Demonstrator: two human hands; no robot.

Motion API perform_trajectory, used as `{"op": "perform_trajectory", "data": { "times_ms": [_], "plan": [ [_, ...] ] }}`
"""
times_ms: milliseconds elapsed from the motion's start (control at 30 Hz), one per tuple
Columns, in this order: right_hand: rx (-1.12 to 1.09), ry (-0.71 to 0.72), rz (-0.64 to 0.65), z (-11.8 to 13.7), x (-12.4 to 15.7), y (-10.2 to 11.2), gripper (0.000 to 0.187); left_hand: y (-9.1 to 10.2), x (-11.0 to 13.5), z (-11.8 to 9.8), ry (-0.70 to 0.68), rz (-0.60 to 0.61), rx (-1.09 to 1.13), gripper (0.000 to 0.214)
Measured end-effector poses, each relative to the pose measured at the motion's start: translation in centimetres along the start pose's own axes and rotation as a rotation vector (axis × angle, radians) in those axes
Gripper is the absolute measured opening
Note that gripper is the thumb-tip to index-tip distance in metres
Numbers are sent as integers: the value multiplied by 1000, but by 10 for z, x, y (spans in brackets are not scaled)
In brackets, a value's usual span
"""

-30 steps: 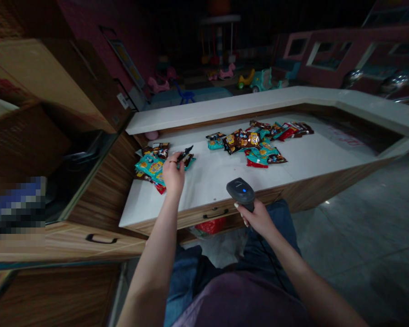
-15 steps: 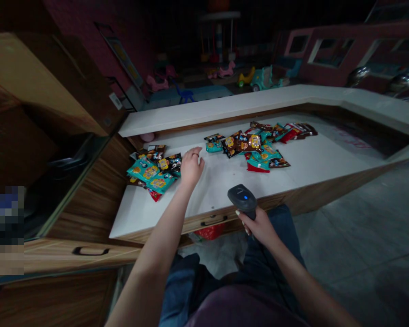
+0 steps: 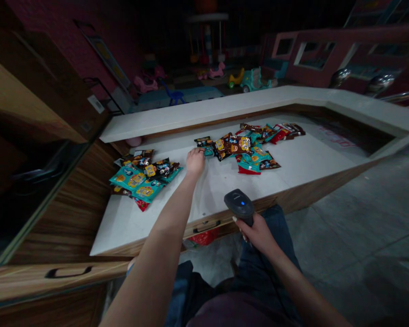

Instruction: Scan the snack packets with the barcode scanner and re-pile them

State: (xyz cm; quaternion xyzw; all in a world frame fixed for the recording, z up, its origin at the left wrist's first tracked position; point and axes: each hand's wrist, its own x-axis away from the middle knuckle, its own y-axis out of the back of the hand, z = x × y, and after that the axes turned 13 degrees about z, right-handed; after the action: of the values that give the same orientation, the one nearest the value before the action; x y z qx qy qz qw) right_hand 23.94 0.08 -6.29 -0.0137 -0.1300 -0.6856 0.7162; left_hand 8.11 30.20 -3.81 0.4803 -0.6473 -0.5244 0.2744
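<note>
Left-hand fingers (image 3: 195, 154) curl down, any grip hidden, just below a teal snack sachet (image 3: 207, 147) lying sideways mid-frame; the right hand (image 3: 261, 235) clutches a barcode scanner (image 3: 239, 203), farther off.

The snack bags (image 3: 232, 147) are made of shiny plastic. Your barcode scanner (image 3: 239, 203) is dull black plastic. The white counter top (image 3: 204, 195) looks smooth and a little shiny. The drawer front (image 3: 54, 284) looks like striped wood, and your jeans (image 3: 266, 272) are blue cloth.
</note>
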Motion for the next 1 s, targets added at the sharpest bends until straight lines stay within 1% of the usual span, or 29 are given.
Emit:
{"op": "perform_trajectory", "data": {
  "times_ms": [67,133,200,233,300,367,433,467,533,633,800,1000],
  "plan": [
    [-19,-4,4,1,0,0,33,1,15,2,-20,-56,98,40],
    [-41,-1,2,5,1,-1,34,0,35,3,-23,-149,242,37],
    [-57,3,5,9,2,-3,36,-2,59,3,-8,-245,438,34],
    [-67,6,12,12,2,-5,36,-3,71,3,6,-274,558,33],
    [-82,15,24,17,2,-8,37,-7,95,2,50,-279,833,38],
    [-91,33,32,20,2,-11,36,-13,117,0,97,-250,1099,45],
    [-88,46,41,22,2,-13,36,-19,135,-1,127,-220,1290,48],
    [-82,52,44,23,2,-14,35,-22,143,-2,134,-207,1351,48],
    [-63,64,50,22,2,-16,34,-27,156,-2,129,-184,1418,49],
    [-46,80,53,22,4,-19,33,-32,165,-1,93,-185,1422,52],
    [-42,113,43,29,7,-21,33,-35,168,1,63,-256,1386,54],
    [-28,100,19,41,9,-16,35,-34,168,1,68,-241,1360,53]
  ]
}}
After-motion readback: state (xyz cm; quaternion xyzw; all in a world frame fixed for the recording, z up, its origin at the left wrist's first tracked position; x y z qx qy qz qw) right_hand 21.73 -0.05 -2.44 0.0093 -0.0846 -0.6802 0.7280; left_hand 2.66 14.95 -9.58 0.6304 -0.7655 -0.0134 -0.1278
